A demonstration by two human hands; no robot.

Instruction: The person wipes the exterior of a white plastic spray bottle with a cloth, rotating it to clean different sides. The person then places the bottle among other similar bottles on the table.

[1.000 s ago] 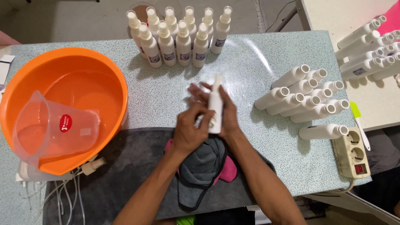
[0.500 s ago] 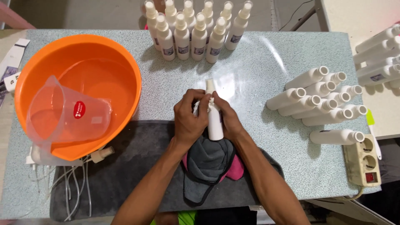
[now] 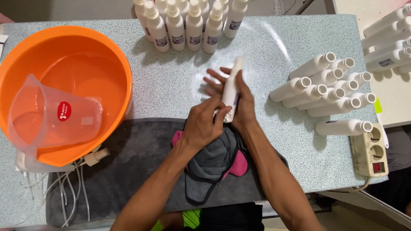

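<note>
My right hand [image 3: 239, 100] holds a white plastic bottle [image 3: 230, 87] with a cap, tilted away from me over the speckled table [image 3: 274, 38]. My left hand [image 3: 204, 124] presses on the lower part of the same bottle. Both hands hover just above a bundle of grey and pink cloths [image 3: 214, 162] lying on a dark grey towel [image 3: 128, 171].
An orange basin [image 3: 107, 55] with liquid and a clear measuring jug [image 3: 51, 115] sits at the left. Several capped white bottles [image 3: 188, 21] stand at the back. Several open bottles [image 3: 325, 85] lie at the right, near a power strip [image 3: 370, 149]. Thin tubing [image 3: 68, 188] lies front left.
The bottle has tilted from nearly upright to leaning away, and my left hand has slid down to its lower part. The camera view shifted slightly.
</note>
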